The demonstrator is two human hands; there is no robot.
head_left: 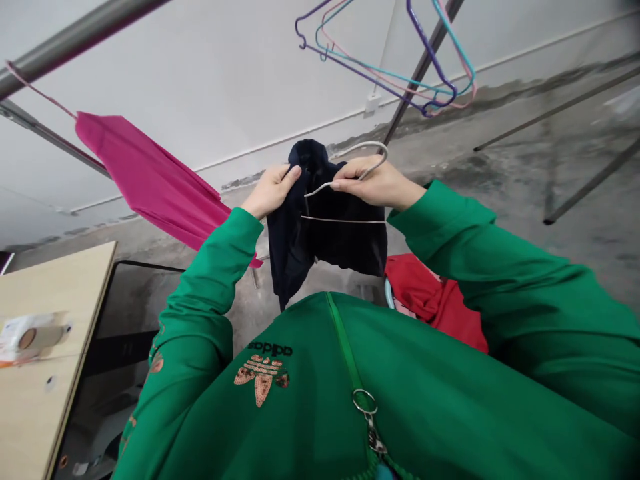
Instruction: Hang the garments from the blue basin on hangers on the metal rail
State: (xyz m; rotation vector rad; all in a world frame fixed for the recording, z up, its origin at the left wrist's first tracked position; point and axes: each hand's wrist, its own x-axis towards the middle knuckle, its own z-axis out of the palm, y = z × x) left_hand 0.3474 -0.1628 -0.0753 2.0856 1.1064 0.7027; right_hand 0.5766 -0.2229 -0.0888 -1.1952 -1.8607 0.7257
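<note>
The garment (350, 243) is plain navy, nearly black, against an off-white hanger (373, 143), while the jacket (450, 387) is solid green with a brighter green zip (344, 340), black lettering (270, 349) and a copper sequin trefoil (262, 380). The grey rail (80, 43) carries plain magenta cloth (160, 180), and 3 hangers (429, 45) are purple, teal and pink. Red fabric (430, 290) meets a pale-blue rim (389, 293), and a tan roll (43, 337) sits inward of the pale-wood tabletop's (60, 287) right edge.
</note>
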